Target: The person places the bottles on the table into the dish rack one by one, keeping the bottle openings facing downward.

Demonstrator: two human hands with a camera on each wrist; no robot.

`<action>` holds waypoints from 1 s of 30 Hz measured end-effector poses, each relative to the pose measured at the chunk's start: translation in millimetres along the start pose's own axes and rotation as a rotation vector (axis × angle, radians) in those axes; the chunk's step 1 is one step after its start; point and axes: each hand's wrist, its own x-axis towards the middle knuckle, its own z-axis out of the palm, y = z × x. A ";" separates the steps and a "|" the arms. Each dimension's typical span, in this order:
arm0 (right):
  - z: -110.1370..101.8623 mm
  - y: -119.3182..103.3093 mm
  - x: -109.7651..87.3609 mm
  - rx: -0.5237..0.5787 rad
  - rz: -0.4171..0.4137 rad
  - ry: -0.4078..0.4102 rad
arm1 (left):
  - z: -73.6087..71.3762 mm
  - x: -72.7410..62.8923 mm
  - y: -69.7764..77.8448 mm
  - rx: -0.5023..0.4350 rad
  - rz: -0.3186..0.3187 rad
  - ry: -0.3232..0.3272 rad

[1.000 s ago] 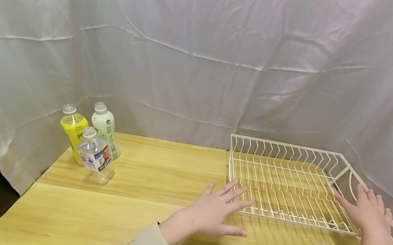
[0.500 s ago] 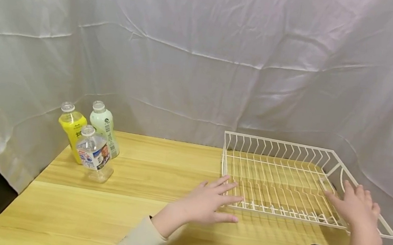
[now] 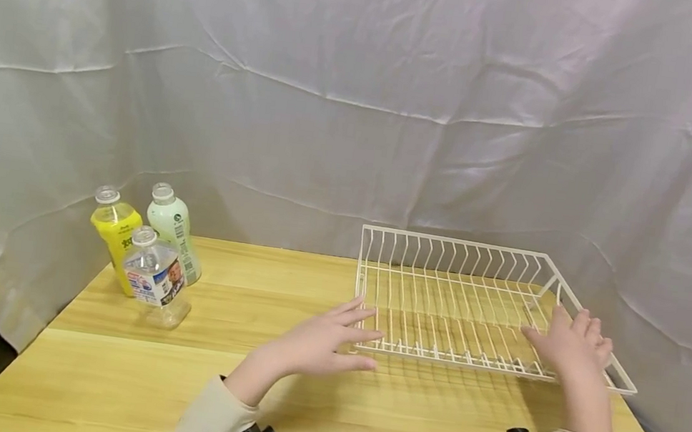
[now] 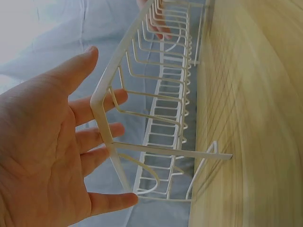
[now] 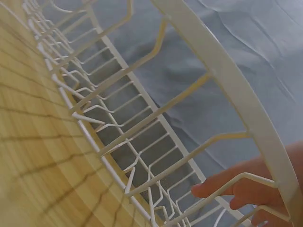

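A white wire dish rack lies on the wooden table at the right, against the back curtain. At its left end is my left hand, fingers spread and straight, fingertips at the front left corner. In the left wrist view, the fingers of this hand reach past the end frame, thumb held away from it. My right hand lies over the rack's right end, thumb extended toward the inside. In the right wrist view, its fingers show behind the rack's bars, partly hidden by them.
At the left of the table stand a yellow-labelled bottle, a pale green bottle and a clear bottle with a printed label, all uncapped. A grey curtain hangs behind and along both sides.
The dish rack has slid left along the table, away from the right curtain, and both hands have moved left with it. The bottles shift only slightly in view as the head camera turns.
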 end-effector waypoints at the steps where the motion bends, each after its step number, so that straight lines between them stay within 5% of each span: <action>1: 1.3 -4.1 -0.1 -0.003 0.000 -0.006 | -1.2 -2.5 -2.5 -0.010 -0.006 0.002; 30: 18.8 -87.7 -16.5 -0.055 -0.098 0.018 | -29.1 -75.3 -50.2 -0.155 -0.115 0.096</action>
